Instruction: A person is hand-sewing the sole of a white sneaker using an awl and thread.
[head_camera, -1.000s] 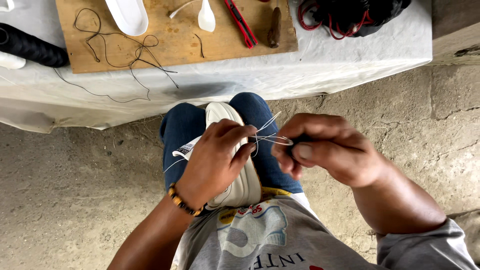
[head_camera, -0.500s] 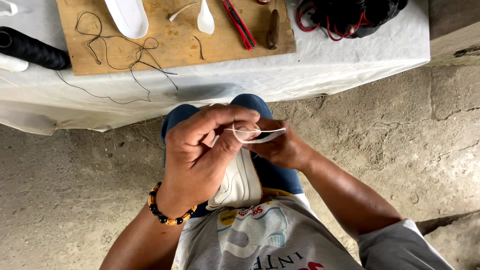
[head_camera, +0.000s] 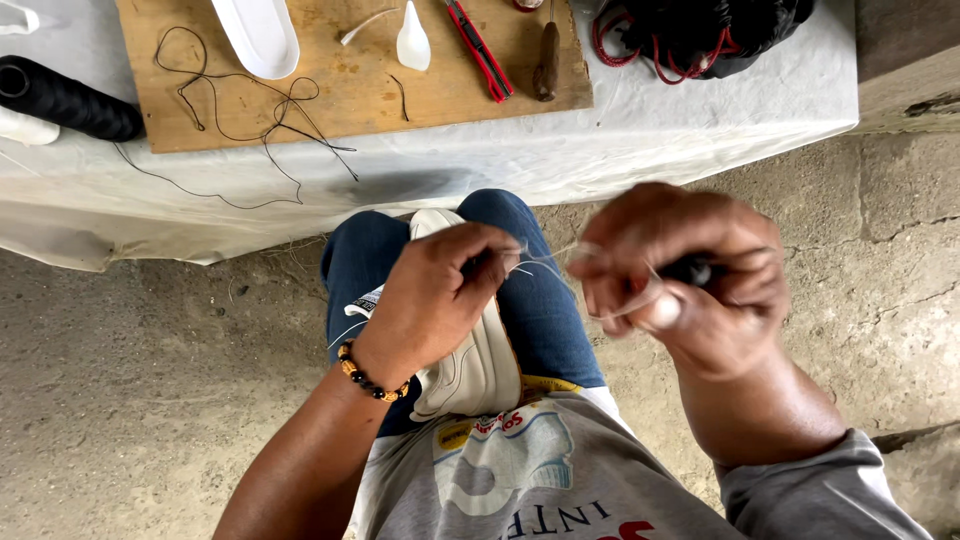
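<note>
White shoe (head_camera: 470, 370) — frame centre, clamped between the knees, left hand (head_camera: 430, 305) closed over its upper. Right hand (head_camera: 685, 280) — centre right, blurred, fisted round a dark-handled tool (head_camera: 690, 270), pale thread (head_camera: 555, 255) taut between both hands.

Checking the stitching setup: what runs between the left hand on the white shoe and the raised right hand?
In the head view, pale thread spans from the left hand to the right hand, above the white shoe.

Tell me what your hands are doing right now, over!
Left hand pinching pale thread on the white shoe held between the knees. Right hand gripping a dark-handled tool, thread stretched between the hands. Nothing in the way.
</note>
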